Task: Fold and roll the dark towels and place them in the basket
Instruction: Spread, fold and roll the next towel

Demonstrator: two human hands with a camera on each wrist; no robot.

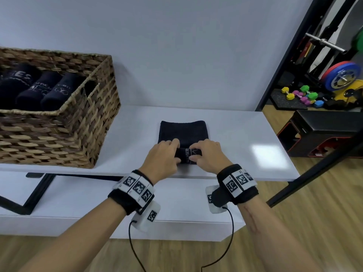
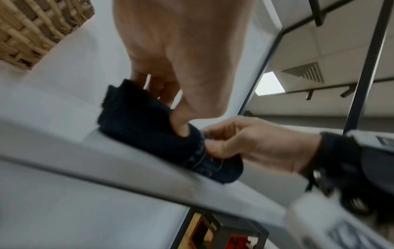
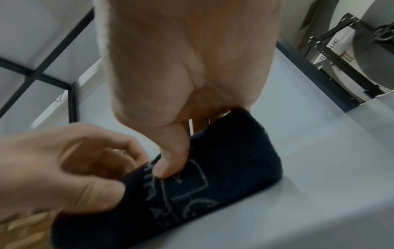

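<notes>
So both hands are on the dark towel [image 1: 183,132], which sits on the white counter [image 1: 245,134] right of the wicker basket [image 1: 64,132], well apart from it. The near end of the towel is rolled up into a tight little tube, and the far part lies flat on the counter behind the roll, folded into a narrow strip.

The left hand [image 1: 163,156] has its grip closed around the left end of the roll: fingers curled over the top, thumb tucked in at the front. You can see that nicely in the left wrist view, where the thumb presses into the dark fabric. The right hand [image 1: 209,154] does the same on the right end, fingers over the top and thumb [image 3: 170,161] pinned against the front, right on some pale stitched lettering. So neither grip is open at all; both are wrapped on the roll.

The roll is close to the counter's near edge, touching the surface.

Inside the basket there are 3 rolled towels [image 1: 39,89] already lying side by side, same dark colour, with pale lettering showing on top. They fill the left part of it, and the right end near the wall looks dark, can't really tell what's in there.

Further right of the basket, off past the counter, there's gym stuff: colourful dumbbells [image 1: 300,95] on the floor and a weight plate [image 1: 342,75].
</notes>
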